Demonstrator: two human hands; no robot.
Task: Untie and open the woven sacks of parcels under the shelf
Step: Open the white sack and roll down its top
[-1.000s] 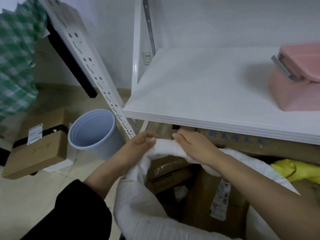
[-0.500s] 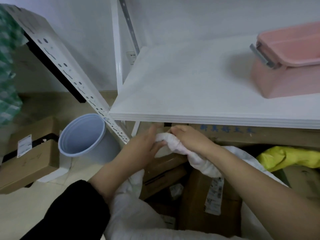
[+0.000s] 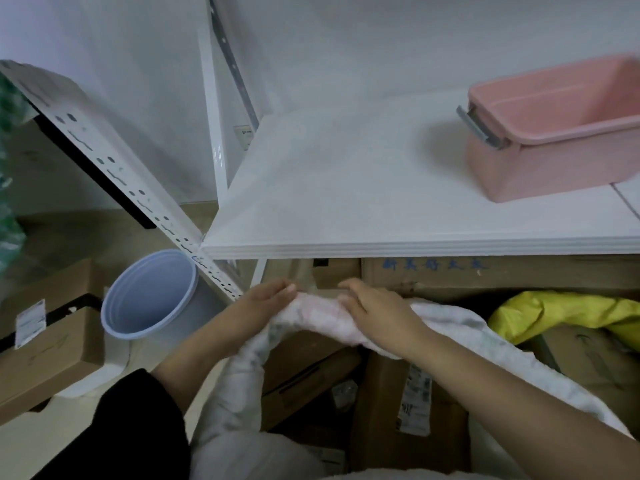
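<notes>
A white woven sack (image 3: 239, 393) stands open below the white shelf (image 3: 346, 209), its rim rolled down. Brown cardboard parcels (image 3: 381, 393) with shipping labels fill it. My left hand (image 3: 263, 303) and my right hand (image 3: 374, 310) both grip the rolled far edge of the sack's rim, a hand's width apart, just under the shelf's front edge. A yellow bag (image 3: 554, 317) lies to the right behind the sack.
A pink plastic bin (image 3: 554, 133) sits on the shelf at right. A pale blue bucket (image 3: 149, 296) stands on the floor to the left beside a leaning perforated shelf post (image 3: 121, 174). A cardboard box (image 3: 45, 341) lies far left. More cartons (image 3: 485, 275) sit under the shelf.
My hands have shifted slightly apart along the sack's rolled rim, and the view has tilted up, showing more of the shelf and pink bin.
</notes>
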